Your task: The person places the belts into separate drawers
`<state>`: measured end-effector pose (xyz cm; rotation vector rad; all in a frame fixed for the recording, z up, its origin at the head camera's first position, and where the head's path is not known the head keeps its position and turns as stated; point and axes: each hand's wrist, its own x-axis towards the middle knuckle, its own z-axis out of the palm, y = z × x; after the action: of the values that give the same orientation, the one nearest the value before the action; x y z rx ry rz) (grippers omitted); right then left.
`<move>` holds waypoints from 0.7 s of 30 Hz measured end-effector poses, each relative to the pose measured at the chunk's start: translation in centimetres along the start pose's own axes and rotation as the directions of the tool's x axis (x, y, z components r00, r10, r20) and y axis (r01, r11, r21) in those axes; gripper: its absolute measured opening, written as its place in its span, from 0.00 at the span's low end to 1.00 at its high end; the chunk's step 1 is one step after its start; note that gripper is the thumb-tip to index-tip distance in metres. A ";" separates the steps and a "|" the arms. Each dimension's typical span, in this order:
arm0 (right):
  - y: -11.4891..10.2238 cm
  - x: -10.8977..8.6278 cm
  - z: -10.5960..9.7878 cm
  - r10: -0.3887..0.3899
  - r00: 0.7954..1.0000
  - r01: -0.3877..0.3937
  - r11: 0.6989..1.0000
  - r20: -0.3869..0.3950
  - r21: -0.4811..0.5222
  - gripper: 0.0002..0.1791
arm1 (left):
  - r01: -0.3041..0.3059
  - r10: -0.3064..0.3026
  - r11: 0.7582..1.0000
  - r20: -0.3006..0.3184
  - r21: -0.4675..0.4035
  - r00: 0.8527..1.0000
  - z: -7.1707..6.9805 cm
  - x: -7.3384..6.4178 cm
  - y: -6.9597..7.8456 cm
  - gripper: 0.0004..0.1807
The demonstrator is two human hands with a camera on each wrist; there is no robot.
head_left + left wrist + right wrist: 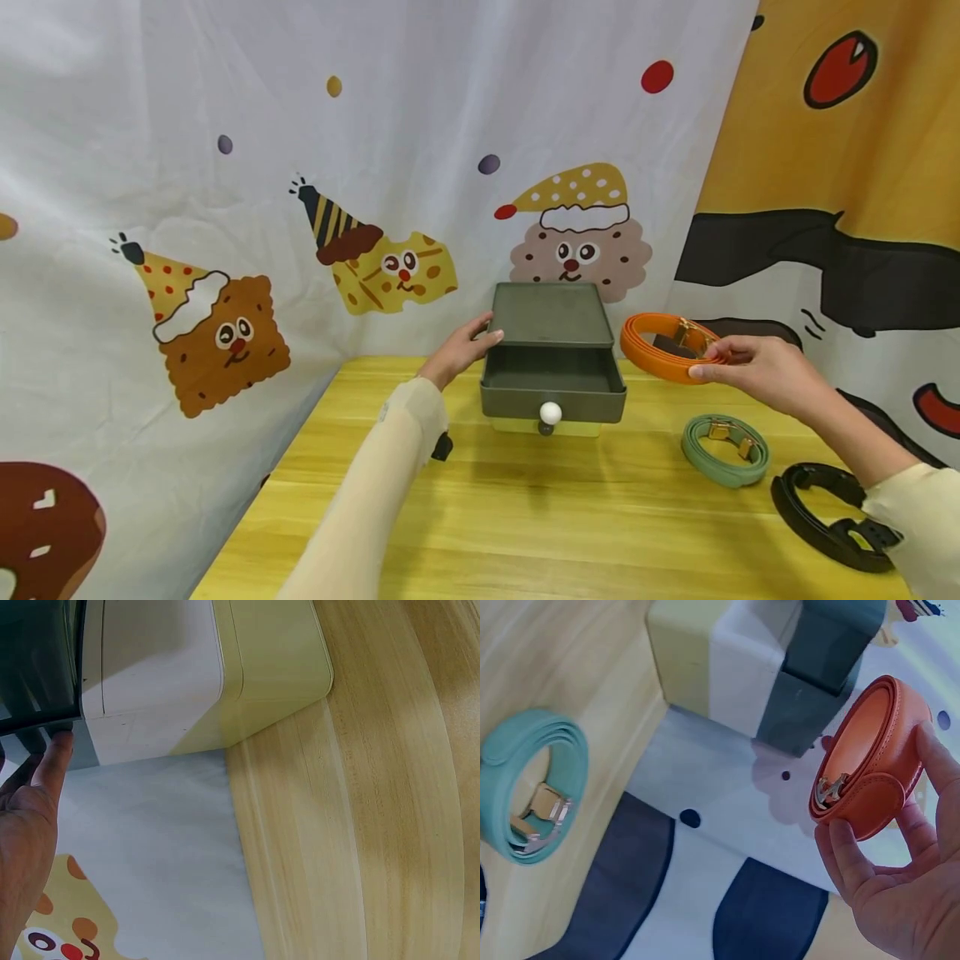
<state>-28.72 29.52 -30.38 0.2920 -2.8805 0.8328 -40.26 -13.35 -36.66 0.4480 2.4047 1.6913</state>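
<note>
In the head view a dark green drawer box has its top drawer pulled out, with a white round knob on the front. My left hand touches the box's left side near the top, fingers fairly straight. To the right of the box, my right hand pinches a coiled orange belt in the air, thumb and fingers at its near right edge. The right wrist view shows the same belt with a metal buckle inside the coil. No belt shows in the visible part of the drawer.
A coiled green belt and a coiled black belt lie on the yellow wooden table to the right. White and pale yellow sections sit beneath the green one. A printed curtain hangs behind the table.
</note>
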 end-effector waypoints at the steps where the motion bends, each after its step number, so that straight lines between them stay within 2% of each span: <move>1: -0.3 0.1 -0.1 -0.004 1.000 0.004 1.000 -0.003 -0.002 0.28 | 0.001 -0.001 1.000 0.000 -0.001 1.000 0.0 0.0 0.0 0.39; 16: -4.2 1.2 -0.1 -0.050 0.998 0.049 0.998 0.042 0.036 0.27 | 0.010 -0.010 1.000 -0.008 0.001 1.000 0.0 0.1 0.0 0.38; 21: -5.1 1.5 0.2 -0.060 0.996 0.055 0.995 0.072 0.078 0.27 | -0.001 0.001 1.000 0.005 -0.016 1.000 0.0 0.0 0.0 0.38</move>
<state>-29.06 24.98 -27.62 0.4207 -2.8969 0.9424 -40.28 -13.35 -36.62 0.4503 2.3864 1.7058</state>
